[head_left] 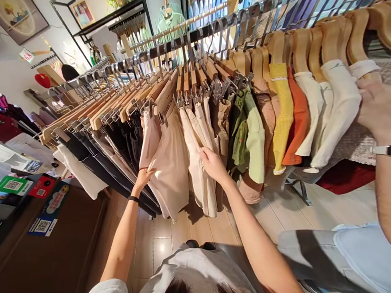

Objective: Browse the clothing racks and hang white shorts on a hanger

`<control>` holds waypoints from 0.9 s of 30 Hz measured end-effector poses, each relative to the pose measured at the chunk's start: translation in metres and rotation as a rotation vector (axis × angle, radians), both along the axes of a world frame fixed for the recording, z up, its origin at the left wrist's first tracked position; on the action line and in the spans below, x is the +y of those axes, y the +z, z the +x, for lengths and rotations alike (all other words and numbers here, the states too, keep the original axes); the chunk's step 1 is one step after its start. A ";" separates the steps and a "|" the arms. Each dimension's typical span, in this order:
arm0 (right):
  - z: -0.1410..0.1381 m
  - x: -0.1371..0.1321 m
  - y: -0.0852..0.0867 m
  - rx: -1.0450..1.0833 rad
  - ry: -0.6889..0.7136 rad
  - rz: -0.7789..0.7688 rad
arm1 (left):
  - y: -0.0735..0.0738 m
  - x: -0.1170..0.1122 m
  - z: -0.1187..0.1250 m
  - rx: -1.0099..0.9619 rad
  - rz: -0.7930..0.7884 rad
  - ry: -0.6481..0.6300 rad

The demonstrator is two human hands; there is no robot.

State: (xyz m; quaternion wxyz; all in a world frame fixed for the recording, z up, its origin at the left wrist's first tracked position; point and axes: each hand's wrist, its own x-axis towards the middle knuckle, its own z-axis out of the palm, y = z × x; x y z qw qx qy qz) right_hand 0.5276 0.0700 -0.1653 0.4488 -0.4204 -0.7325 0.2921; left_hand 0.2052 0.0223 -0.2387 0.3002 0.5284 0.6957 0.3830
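Observation:
My left hand (pixel 144 177), with a black band on its wrist, touches the pale pink shorts (pixel 170 168) hanging on the rail. My right hand (pixel 213 164) rests among the cream trousers (pixel 197 183), its fingers parting them from the pink pair. Both hands hold the cloth lightly, and neither grips a hanger. The garments hang from wooden hangers with metal clips (pixel 188 79) along a long metal rail (pixel 157 52). Black trousers (pixel 125 144) hang to the left, and green, yellow and orange pieces hang to the right.
Another person's arm (pixel 389 144) with a black wristband reaches in at the right, its hand on the hanging clothes. A brown counter (pixel 41 242) with QR-code cards lies at the left. A person in a dark red top stands far left. More clothes hang behind.

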 end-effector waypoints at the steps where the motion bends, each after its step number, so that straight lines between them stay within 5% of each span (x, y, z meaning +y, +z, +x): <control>1: -0.009 -0.004 0.001 0.001 0.024 -0.002 | 0.000 -0.004 0.001 -0.022 -0.020 -0.008; 5: -0.054 -0.020 0.004 -0.016 0.055 0.014 | 0.008 -0.015 0.017 -0.081 -0.033 -0.100; 9: -0.104 -0.032 0.004 -0.105 -0.034 0.011 | 0.025 -0.014 0.056 -0.161 0.168 -0.302; 12: -0.124 -0.037 0.005 -0.156 -0.049 0.005 | 0.033 -0.007 0.082 -0.030 0.291 -0.175; 15: -0.118 -0.039 0.008 -0.069 -0.005 0.061 | 0.037 0.000 0.088 0.056 0.302 0.043; 17: -0.103 -0.038 0.013 0.086 -0.074 0.166 | 0.040 0.003 0.081 0.048 0.297 0.065; 22: -0.059 -0.021 0.019 0.214 -0.451 0.290 | 0.049 0.006 0.057 -0.070 0.223 -0.077; 27: -0.044 -0.004 0.008 0.123 -0.483 0.219 | 0.056 0.006 0.048 -0.241 0.144 -0.207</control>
